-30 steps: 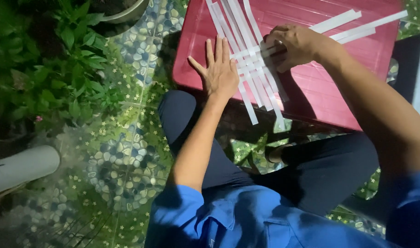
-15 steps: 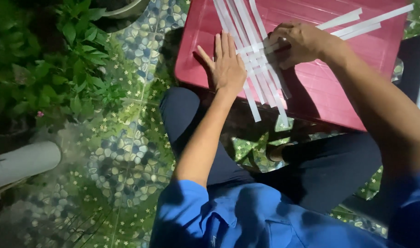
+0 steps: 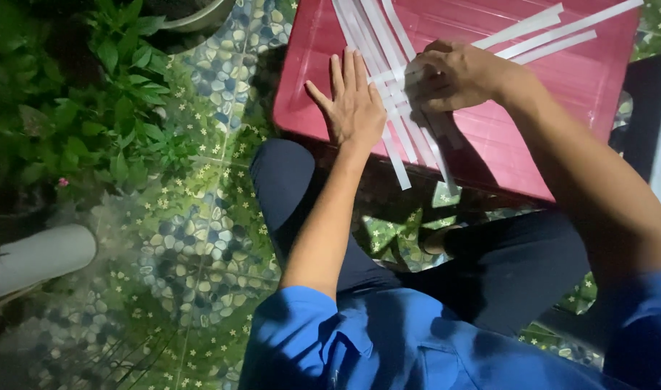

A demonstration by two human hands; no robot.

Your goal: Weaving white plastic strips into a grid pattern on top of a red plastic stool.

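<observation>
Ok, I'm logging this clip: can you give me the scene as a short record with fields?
surface: red stool
left hand: flat, fingers spread, pressing white strips down
right hand: curled on the crossing strips, grip unclear
strips: long ones overhang the near edge
floor: pebble-pattern tiles
plants: at the left

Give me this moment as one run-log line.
left hand: flat, pressing white paper strips | right hand: pinching crossing strip | surface: red plastic stool | floor: pebble-pattern tiles
</observation>
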